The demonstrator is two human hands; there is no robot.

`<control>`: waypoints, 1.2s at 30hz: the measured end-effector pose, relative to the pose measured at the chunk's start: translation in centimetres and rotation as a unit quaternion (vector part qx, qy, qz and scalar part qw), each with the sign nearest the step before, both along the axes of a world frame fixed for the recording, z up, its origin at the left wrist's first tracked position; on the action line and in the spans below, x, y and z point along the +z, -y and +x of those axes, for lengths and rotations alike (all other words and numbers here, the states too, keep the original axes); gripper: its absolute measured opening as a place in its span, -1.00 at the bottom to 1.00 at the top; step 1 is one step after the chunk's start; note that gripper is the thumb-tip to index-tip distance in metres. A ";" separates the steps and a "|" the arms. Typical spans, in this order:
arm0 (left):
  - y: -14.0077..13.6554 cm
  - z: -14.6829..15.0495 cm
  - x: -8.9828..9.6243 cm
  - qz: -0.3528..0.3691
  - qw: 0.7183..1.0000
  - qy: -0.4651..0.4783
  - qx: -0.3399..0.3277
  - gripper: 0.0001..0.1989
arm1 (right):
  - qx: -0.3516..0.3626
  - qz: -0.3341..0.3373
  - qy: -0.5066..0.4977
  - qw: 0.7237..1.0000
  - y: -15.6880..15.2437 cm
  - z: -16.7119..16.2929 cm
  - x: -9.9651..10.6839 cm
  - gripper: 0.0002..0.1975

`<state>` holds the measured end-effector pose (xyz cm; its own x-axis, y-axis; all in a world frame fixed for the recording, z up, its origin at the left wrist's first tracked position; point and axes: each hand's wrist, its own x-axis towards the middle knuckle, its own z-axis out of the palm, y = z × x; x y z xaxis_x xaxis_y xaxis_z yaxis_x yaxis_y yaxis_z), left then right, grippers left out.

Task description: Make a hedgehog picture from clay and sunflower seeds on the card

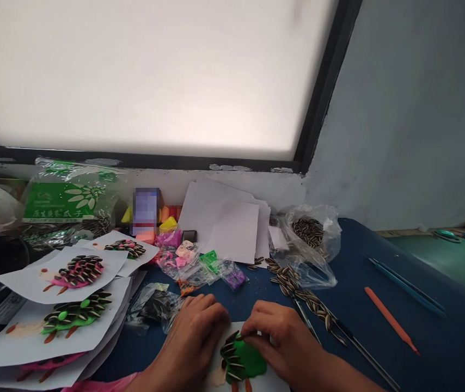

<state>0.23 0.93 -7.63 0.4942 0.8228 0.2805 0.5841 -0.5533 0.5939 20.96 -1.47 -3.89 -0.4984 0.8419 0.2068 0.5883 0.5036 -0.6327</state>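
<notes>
A white paper card (216, 363) lies in front of me with a hedgehog picture on it. The animal has a green clay body (255, 359), a pale clay head and brown legs. Striped sunflower seeds (234, 367) stick into the body's left part like spines. My left hand (195, 335) rests at the card's left edge with its fingers curled and closed, holding it down. Over the top of the green clay, my right hand (287, 335) pinches a sunflower seed between thumb and forefinger; the fingertips mostly cover it.
Finished hedgehog cards (79, 305) are stacked at left. Behind lie bagged coloured clay (200, 261), blank white paper (232, 228) and a bag of seeds (308, 231). Loose seeds (314, 305), an orange tool (391, 320) and blue tweezers (406, 286) lie at right.
</notes>
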 end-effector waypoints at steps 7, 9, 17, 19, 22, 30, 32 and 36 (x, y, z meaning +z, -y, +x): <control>0.1 -0.1 -0.1 -0.003 1.000 0.000 -0.004 -0.76 | 0.008 0.037 0.010 0.999 0.0 -0.1 -1.0 -0.82; 0.1 -0.1 -0.2 -0.004 1.000 -0.002 0.002 -0.76 | 0.009 0.047 0.016 0.999 0.0 -0.2 -1.1 -0.83; 0.2 0.0 -0.1 -0.005 1.000 -0.011 0.003 -0.71 | 0.013 0.103 0.071 0.992 0.0 -0.5 -1.3 -0.84; 0.3 0.0 -0.1 -0.001 1.000 -0.013 0.002 -0.70 | 0.014 0.125 0.093 0.988 -0.1 -0.6 -1.4 -0.84; 0.2 -0.1 -0.2 0.010 1.000 -0.010 -0.003 -0.69 | 0.013 0.151 0.123 0.981 -0.2 -0.8 -1.7 -0.85; 0.3 0.0 0.3 0.004 1.000 -0.016 -0.009 -0.66 | 0.010 0.175 0.179 0.968 -0.2 -1.2 -1.8 -0.84; 0.3 0.0 0.4 0.001 1.000 -0.020 -0.010 -0.66 | 0.011 0.170 0.185 0.968 -0.2 -1.2 -1.7 -0.84; 0.3 0.0 0.2 0.011 1.000 -0.012 -0.012 -0.67 | 0.010 0.145 0.174 0.974 0.0 -1.0 -1.0 -0.86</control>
<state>0.26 0.68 -7.45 0.5200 0.8047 0.2864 0.5844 -0.5797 0.5678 19.93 -1.45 -4.86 -0.5970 0.7624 0.2498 0.7292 0.6455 -0.2272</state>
